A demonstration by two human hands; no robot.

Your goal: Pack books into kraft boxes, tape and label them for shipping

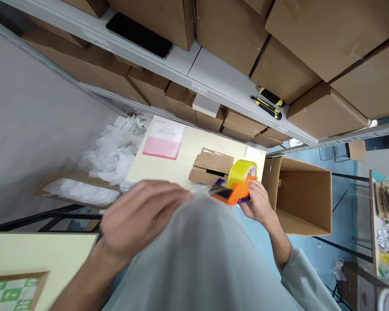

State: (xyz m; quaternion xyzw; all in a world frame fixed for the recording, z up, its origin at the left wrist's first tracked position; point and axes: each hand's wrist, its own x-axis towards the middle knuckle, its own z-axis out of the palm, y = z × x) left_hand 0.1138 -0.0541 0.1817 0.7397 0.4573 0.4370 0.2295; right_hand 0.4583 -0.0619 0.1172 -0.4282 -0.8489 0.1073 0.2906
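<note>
In the head view, my right hand (258,201) is closed around an orange and purple tape dispenser (236,193). A roll of yellow tape (241,172) sits in it. My left hand (145,211), blurred by motion, has its fingers pressed together at the left of the dispenser. A faint translucent strip runs between those fingertips and the dispenser, and looks like the tape's end. Behind the dispenser a small flattish cardboard box (214,163) lies on the pale table (184,170), a dark gap showing in its front. The dispenser hides the box's right corner.
A pink and white sheet (164,138) lies on the table. An open carton (303,194) stands at the right. Crumpled white packing material (112,149) is heaped at the left. The shelf (214,73) above bears cartons, a phone (138,35) and yellow-black utility knives (267,107).
</note>
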